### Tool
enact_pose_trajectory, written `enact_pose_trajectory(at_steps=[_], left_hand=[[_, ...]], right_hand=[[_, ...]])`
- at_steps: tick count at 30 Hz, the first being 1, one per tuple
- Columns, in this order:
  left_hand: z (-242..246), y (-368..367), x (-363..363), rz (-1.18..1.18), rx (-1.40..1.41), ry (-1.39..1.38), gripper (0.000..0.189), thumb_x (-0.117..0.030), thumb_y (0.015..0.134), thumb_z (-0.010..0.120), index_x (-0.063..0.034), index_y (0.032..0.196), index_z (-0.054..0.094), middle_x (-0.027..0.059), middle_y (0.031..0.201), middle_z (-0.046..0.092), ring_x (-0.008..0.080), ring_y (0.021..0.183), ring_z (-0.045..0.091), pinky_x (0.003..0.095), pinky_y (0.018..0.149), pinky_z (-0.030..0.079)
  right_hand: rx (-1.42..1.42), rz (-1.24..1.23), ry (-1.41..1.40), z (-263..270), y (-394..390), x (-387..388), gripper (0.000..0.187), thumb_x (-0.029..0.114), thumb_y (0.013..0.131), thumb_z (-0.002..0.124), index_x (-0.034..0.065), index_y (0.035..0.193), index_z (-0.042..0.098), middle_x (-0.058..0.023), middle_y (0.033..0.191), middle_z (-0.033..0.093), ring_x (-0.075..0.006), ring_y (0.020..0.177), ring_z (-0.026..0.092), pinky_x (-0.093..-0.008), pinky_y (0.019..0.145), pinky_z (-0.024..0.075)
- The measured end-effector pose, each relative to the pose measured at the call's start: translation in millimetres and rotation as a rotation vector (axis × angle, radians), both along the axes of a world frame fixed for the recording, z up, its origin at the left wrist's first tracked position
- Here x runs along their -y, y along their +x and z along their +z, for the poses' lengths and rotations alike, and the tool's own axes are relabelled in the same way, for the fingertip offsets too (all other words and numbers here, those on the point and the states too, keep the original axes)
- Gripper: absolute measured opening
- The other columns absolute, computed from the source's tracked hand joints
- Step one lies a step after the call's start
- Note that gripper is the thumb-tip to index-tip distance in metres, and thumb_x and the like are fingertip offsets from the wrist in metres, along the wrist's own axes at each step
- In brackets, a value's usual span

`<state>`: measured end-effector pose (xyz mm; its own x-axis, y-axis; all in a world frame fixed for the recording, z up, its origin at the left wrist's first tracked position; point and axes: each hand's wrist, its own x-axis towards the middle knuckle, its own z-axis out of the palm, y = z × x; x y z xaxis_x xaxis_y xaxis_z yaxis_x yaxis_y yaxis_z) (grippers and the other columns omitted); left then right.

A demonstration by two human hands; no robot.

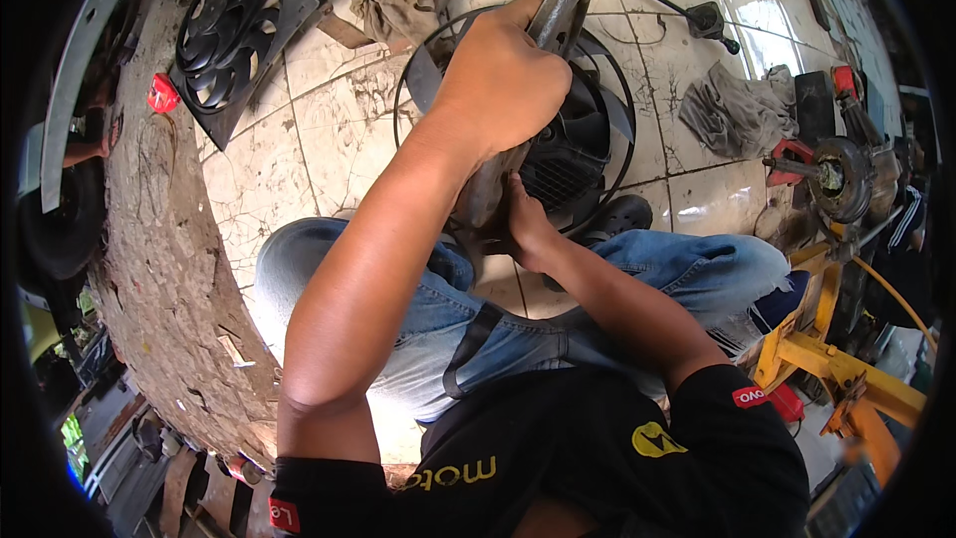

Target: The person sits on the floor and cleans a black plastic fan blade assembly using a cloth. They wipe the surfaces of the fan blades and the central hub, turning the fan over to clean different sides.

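Note:
My left hand (504, 82) is closed around a long, worn metal part (562, 9), held slantwise above the floor; what exactly the part is, I cannot tell. Lower down, my right hand (532, 228) grips the near end of the same part, with the thumb on its side and the other fingers mostly hidden. Beneath both hands lies a round black fan with a thin ring (633, 116) and a wire-mesh patch, partly covered by my left hand and the part.
A black twin-ring fan (224, 37) lies at upper left by a red object (162, 93). Rags (396, 4) (739, 110) rest on the tiles. A black cable with a box (704, 19) is at upper right. A wheel hub (842, 179) and yellow metal frame (821, 362) stand at right.

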<state>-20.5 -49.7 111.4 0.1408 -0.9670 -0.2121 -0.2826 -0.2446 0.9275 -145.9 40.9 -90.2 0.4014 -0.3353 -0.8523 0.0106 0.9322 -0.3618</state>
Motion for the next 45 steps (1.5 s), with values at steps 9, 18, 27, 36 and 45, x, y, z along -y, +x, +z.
enact_pose_trajectory(at_steps=[9,18,27,36,45], left_hand=[[-7,-2,-1,0.01,0.002,-0.067,0.046,-0.004,0.072,0.049,-0.0008,0.115,0.064,0.0204,0.074,0.064,0.0295,0.07,0.061,0.035,0.075,0.05],[-7,-3,0,-0.005,0.01,-0.054,0.048,-0.004,0.071,0.049,-0.0024,0.117,0.064,0.0174,0.071,0.063,0.0268,0.067,0.06,0.0343,0.073,0.05],[-4,-6,1,-0.01,-0.009,-0.06,0.049,-0.004,0.071,0.049,-0.0021,0.118,0.064,0.0168,0.071,0.062,0.0244,0.066,0.059,0.0335,0.072,0.049],[-2,-2,2,-0.029,-0.022,-0.05,0.047,-0.004,0.072,0.049,-0.0013,0.117,0.064,0.0159,0.072,0.062,0.0229,0.068,0.059,0.0325,0.073,0.049],[-6,1,4,-0.03,-0.049,-0.05,0.046,-0.005,0.073,0.05,-0.0005,0.116,0.064,0.0152,0.073,0.063,0.0211,0.067,0.058,0.0325,0.071,0.049]], right_hand=[[-0.017,0.0,-0.038,19,1,-2,0.069,0.052,0.104,0.026,0.0005,0.149,0.028,-0.0236,0.144,0.042,-0.0388,0.129,0.047,-0.0548,0.1,0.0464],[0.061,-0.02,-0.023,1,0,9,0.068,0.053,0.104,0.02,-0.0003,0.146,0.029,-0.0235,0.137,0.048,-0.0404,0.12,0.056,-0.0567,0.094,0.0497],[0.039,-0.001,0.035,7,-6,34,0.068,0.053,0.104,0.019,0.0004,0.145,0.03,-0.0237,0.133,0.05,-0.0385,0.117,0.058,-0.0553,0.095,0.0504],[0.087,-0.023,0.128,8,-9,43,0.067,0.054,0.103,0.018,0.0049,0.147,0.031,-0.0219,0.136,0.049,-0.0393,0.119,0.056,-0.057,0.096,0.0469],[0.307,-0.097,0.187,-4,-1,30,0.069,0.057,0.102,0.014,0.0072,0.144,0.036,-0.0208,0.133,0.053,-0.0383,0.117,0.058,-0.0567,0.095,0.0459]])
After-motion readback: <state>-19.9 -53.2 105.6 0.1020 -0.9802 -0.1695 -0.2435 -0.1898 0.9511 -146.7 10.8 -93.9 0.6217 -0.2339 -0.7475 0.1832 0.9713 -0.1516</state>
